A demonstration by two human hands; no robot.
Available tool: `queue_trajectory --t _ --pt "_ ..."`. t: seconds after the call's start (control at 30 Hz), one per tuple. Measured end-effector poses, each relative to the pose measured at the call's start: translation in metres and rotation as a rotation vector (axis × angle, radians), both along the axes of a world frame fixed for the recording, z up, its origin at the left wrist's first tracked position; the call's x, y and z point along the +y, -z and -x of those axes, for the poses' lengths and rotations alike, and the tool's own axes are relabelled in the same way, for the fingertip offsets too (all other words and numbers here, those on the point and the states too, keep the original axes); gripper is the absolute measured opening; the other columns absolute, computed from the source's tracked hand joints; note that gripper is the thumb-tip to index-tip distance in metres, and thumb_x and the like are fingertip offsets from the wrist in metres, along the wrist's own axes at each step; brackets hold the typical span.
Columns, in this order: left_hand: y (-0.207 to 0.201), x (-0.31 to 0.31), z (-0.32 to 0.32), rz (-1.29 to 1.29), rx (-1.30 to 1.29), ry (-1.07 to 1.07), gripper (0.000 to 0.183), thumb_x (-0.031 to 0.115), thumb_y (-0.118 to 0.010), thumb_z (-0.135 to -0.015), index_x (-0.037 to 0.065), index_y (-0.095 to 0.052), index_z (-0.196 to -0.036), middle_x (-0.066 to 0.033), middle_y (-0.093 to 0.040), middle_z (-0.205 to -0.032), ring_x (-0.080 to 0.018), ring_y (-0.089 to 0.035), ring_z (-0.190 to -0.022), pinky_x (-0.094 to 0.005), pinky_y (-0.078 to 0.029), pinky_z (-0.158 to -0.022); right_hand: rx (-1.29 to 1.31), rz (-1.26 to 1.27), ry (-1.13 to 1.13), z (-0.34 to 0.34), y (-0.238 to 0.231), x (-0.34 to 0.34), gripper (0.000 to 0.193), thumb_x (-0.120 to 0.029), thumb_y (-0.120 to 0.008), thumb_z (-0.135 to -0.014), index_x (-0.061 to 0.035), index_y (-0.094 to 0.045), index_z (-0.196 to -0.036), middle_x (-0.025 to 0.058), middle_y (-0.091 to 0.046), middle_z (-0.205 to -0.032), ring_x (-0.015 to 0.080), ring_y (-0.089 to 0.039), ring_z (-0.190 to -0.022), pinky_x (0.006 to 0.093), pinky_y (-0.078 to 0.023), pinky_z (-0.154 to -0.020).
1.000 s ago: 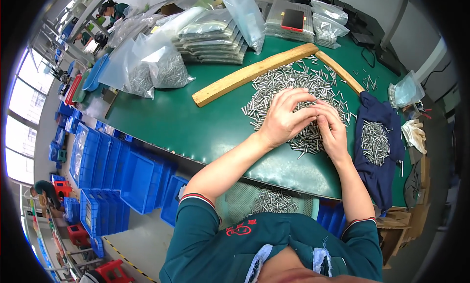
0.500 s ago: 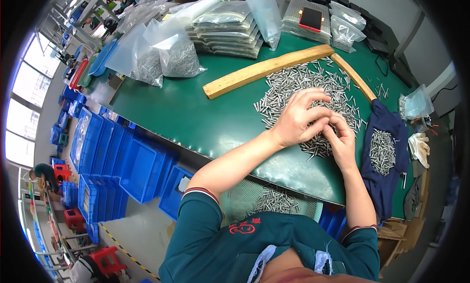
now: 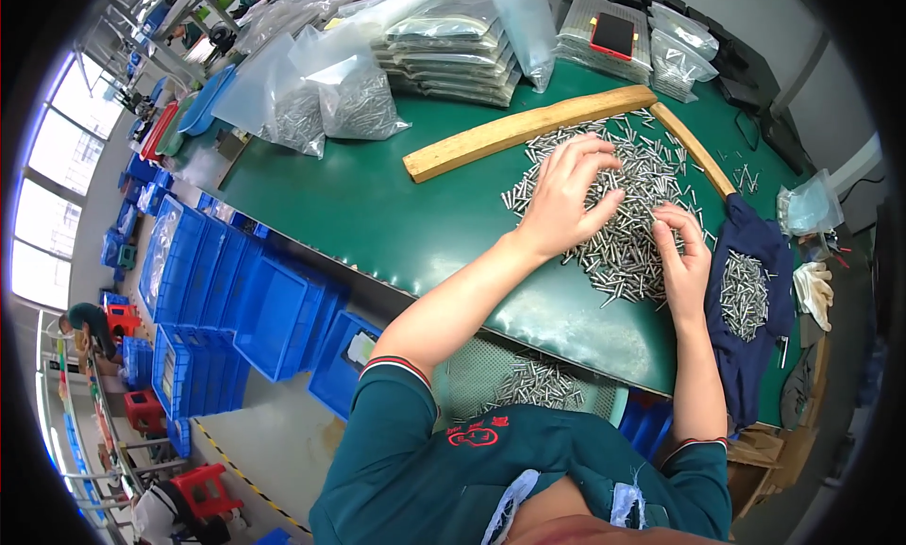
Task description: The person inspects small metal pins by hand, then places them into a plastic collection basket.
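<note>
A heap of small silver metal pins (image 3: pixel 628 252) lies on the green tabletop in front of me. Over its left side is my left hand (image 3: pixel 569 194), fingers spread and curved, with a gap between thumb and fingertips. My right hand (image 3: pixel 686 254) is at the heap's right edge. Its thumb and forefinger come together in a pinch, and whatever is between them is too small to make out. Two wooden bars (image 3: pixel 533 132) (image 3: pixel 694 149) border the heap at the back and right. Beside my right forearm, more pins (image 3: pixel 744 297) rest on a dark blue cloth (image 3: pixel 731 375).
Below the table edge sits a green mesh basket (image 3: pixel 609 399) holding pins. Clear bags of pins (image 3: pixel 359 106), stacked flat packs (image 3: pixel 448 50) and a red-edged phone (image 3: pixel 613 35) line the back. Blue crates (image 3: pixel 274 328) stand at the left. A white glove (image 3: pixel 812 295) lies far right.
My hands were together over the heap and are now apart. The left has moved left and its fingers have spread; the right has shifted slightly right.
</note>
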State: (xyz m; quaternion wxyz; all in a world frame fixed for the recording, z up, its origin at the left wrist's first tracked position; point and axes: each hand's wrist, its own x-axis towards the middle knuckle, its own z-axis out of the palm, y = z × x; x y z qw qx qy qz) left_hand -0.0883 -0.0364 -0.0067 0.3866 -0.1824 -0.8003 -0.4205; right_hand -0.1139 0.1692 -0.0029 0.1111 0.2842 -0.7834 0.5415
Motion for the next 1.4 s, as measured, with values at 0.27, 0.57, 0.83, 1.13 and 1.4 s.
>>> queue_trajectory --t 0.27,0.57,0.83,1.13,1.4 --pt "0.010 0.001 -0.004 0.498 -0.348 -0.125 0.060 0.053 -0.070 -0.073 0.010 -0.061 -0.112 -0.0148 -0.044 -0.135 -0.0361 -0.025 -0.137 -0.0649 -0.014 -0.107 0.307 -0.385 0.074 0.005 0.001 -0.001 0.013 -0.014 -0.071 -0.079 -0.0068 -0.066 -0.089 0.0076 -0.061 -0.104 0.0294 -0.052 -0.114 0.0410 -0.039 -0.096" --pt "0.006 0.011 -0.010 0.540 -0.295 0.092 0.054 0.056 -0.067 -0.073 0.009 -0.063 -0.099 -0.0152 -0.043 -0.136 -0.0367 -0.025 -0.137 -0.0681 -0.014 -0.106 0.352 -0.480 0.108 0.003 0.000 0.003 0.013 -0.019 -0.072 -0.078 -0.0084 -0.065 -0.082 0.0078 -0.060 -0.108 0.0315 -0.048 -0.120 0.0452 -0.034 -0.100" --pt "0.007 0.035 -0.018 0.530 -0.024 0.224 0.034 0.042 -0.071 -0.075 0.015 -0.062 -0.093 -0.0060 -0.053 -0.119 -0.0284 -0.040 -0.129 -0.0663 -0.021 -0.105 0.422 -0.464 0.320 0.017 -0.009 0.020 0.013 -0.020 -0.068 -0.083 -0.0096 -0.066 -0.090 0.0066 -0.060 -0.108 0.0308 -0.048 -0.119 0.0444 -0.033 -0.100" --pt "0.028 0.065 -0.025 0.692 0.024 0.340 0.023 0.031 -0.069 -0.076 0.013 -0.064 -0.089 -0.0036 -0.058 -0.107 -0.0247 -0.045 -0.123 -0.0657 -0.021 -0.107 0.430 -0.486 0.434 0.030 -0.009 0.035 0.015 -0.021 -0.067 -0.084 -0.0097 -0.066 -0.094 0.0060 -0.061 -0.111 0.0304 -0.048 -0.120 0.0440 -0.033 -0.101" --pt "0.033 0.062 -0.014 0.752 -0.017 0.101 0.015 0.023 -0.066 -0.076 0.012 -0.059 -0.083 -0.0057 -0.056 -0.105 -0.0253 -0.044 -0.125 -0.0662 -0.020 -0.107 0.318 -0.364 0.313 0.027 -0.004 0.030 0.013 -0.019 -0.065 -0.084 -0.0087 -0.066 -0.093 0.0069 -0.065 -0.100 0.0305 -0.053 -0.114 0.0415 -0.036 -0.099"
